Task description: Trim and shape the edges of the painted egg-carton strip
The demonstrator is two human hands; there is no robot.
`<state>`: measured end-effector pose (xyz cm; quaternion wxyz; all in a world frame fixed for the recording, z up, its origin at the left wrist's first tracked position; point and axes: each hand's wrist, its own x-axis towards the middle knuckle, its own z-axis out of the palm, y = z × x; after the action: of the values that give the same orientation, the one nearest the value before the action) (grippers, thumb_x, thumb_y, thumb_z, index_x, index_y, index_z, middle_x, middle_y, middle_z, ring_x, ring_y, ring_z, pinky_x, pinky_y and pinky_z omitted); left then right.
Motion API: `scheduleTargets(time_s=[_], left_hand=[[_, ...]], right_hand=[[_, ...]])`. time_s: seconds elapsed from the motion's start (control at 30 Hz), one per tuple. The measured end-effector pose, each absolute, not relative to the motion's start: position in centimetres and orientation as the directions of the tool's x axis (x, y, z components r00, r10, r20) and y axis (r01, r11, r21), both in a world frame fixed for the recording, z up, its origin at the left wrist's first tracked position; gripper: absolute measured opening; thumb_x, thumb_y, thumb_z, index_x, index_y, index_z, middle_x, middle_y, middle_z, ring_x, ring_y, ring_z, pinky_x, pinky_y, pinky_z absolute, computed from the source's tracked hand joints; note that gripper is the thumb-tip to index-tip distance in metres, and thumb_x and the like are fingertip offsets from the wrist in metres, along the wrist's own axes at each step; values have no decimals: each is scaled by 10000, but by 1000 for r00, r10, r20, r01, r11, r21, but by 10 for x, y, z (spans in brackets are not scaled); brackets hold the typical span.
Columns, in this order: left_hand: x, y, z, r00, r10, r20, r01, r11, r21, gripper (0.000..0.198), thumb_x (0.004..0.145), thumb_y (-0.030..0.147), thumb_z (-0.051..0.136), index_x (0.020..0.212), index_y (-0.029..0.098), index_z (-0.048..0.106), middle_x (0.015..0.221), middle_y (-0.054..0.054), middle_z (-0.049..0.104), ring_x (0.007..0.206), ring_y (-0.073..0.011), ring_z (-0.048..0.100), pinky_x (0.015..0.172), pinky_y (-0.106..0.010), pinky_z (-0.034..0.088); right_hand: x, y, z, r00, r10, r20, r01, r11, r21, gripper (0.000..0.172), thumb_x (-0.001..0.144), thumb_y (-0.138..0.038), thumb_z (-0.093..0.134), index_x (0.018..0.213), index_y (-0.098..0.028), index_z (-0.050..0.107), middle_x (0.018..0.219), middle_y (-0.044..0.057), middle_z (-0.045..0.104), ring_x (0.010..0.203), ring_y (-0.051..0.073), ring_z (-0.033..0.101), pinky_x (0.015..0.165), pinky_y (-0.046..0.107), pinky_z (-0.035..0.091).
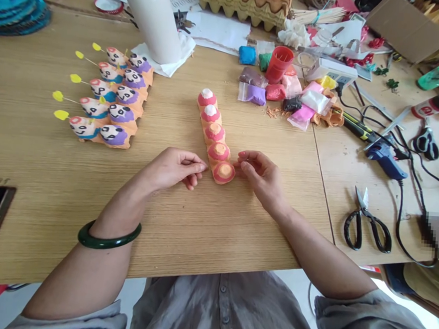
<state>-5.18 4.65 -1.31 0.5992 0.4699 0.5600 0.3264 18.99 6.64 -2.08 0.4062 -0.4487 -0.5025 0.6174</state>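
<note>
A strip of orange egg carton [215,139] lies lengthwise on the wooden table [50,213], with a row of several cups painted pink and cream, two topped with white. My left hand [174,169] rests just left of the strip, its fingertips near the nearest cups and loosely curled on nothing. My right hand [259,180] lies to the right, its fingers bent and almost touching the end cup. A dark green bangle [109,235] circles my left wrist.
Painted egg-carton animals [111,97] with yellow-tipped sticks stand at left, near a white bottle [152,19]. Packets of coloured clay [285,84] lie at the back. On the right are a blue glue gun [387,158] with its cord and black-handled scissors [367,225].
</note>
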Motion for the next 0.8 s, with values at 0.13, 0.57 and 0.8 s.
scheduleTargets(time_s=[0.13, 0.57, 0.8], left_hand=[[-48, 46, -13, 224, 912, -344, 42, 343, 938, 230, 738, 369, 891, 811, 159, 832, 663, -52, 718, 483, -122, 624, 445, -243, 546], [-32, 42, 0, 251, 864, -436, -68, 465, 883, 216, 790, 365, 862, 807, 155, 810, 647, -13, 621, 474, -61, 452, 418, -202, 406], [3, 27, 3, 270, 790, -550, -441, 609, 659, 155, 874, 286, 797, 910, 138, 829, 961, -134, 796, 768, -138, 704, 615, -214, 596]], right_hand=[[190, 67, -19, -242, 961, -132, -43, -147, -988, 265, 836, -371, 800, 1004, -215, 669, 1056, 53, 716, 984, 188, 733, 913, 365, 642], [196, 77, -26, -229, 954, -192, -217, -242, -946, 383, 744, -367, 865, 1069, -252, 697, 1040, 21, 686, 1044, 172, 693, 1015, 336, 583], [200, 80, -24, -115, 987, -115, -225, -138, -964, 361, 792, -403, 836, 1101, -292, 686, 1095, 28, 692, 1096, 191, 683, 1083, 375, 555]])
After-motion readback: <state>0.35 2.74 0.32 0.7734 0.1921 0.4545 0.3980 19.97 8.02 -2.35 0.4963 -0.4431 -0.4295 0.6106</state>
